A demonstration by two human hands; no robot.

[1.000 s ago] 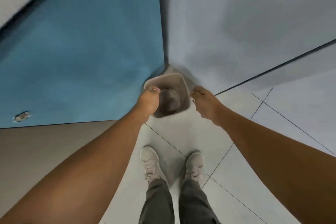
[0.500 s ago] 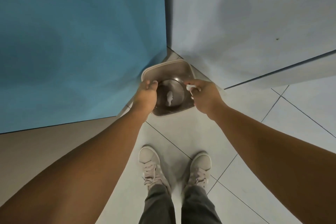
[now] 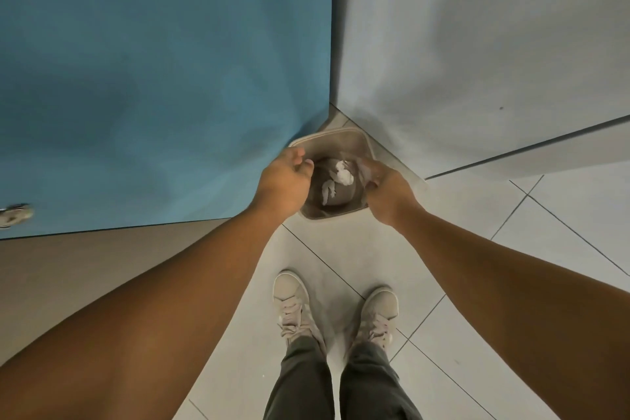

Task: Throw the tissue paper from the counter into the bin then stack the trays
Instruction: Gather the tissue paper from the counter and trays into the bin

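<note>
A small beige square bin (image 3: 335, 139) stands on the floor in the corner between a blue panel and a white wall. White crumpled tissue paper (image 3: 342, 176) lies inside it, with another white piece (image 3: 327, 194) beside it. My left hand (image 3: 284, 178) hovers over the bin's left rim, its fingers loosely curled with nothing in them. Over the right rim is my right hand (image 3: 382, 188), blurred by motion, fingers spread downward and holding nothing. No trays or counter are in view.
The blue panel (image 3: 163, 85) fills the left, with a brown surface (image 3: 85, 269) below it. The white wall (image 3: 477, 51) rises on the right. My feet in pale shoes (image 3: 293, 303) stand on white floor tiles (image 3: 545, 249) just before the bin.
My right hand held a white tissue at the bin's rim half a second ago; that tissue now lies inside the bin. The left hand lifted slightly off the rim.
</note>
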